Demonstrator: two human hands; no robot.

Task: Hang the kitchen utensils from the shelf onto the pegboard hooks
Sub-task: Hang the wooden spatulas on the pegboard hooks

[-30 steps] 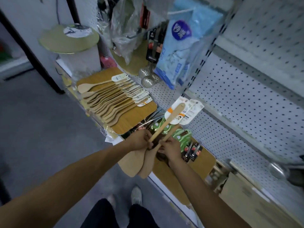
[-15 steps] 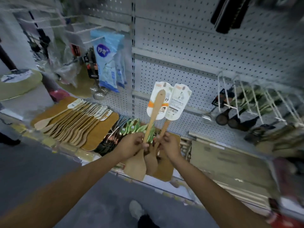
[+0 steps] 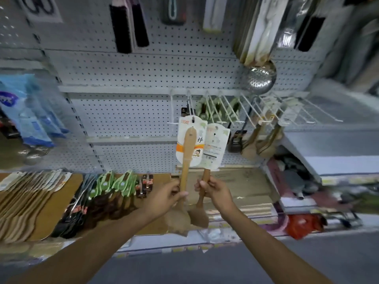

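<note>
Pegboard [image 3: 127,111], white hooks [image 3: 223,108], hung spatulas [image 3: 264,144], shelved spoons [image 3: 30,199] left

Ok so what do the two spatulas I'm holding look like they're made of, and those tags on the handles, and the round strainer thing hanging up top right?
The two spatulas look like wood or bamboo: matte tan, no gloss. The tags seem to be printed card, flat and white with a barcode. The strainer looks like polished metal: shiny silver, dotted with holes.
</note>
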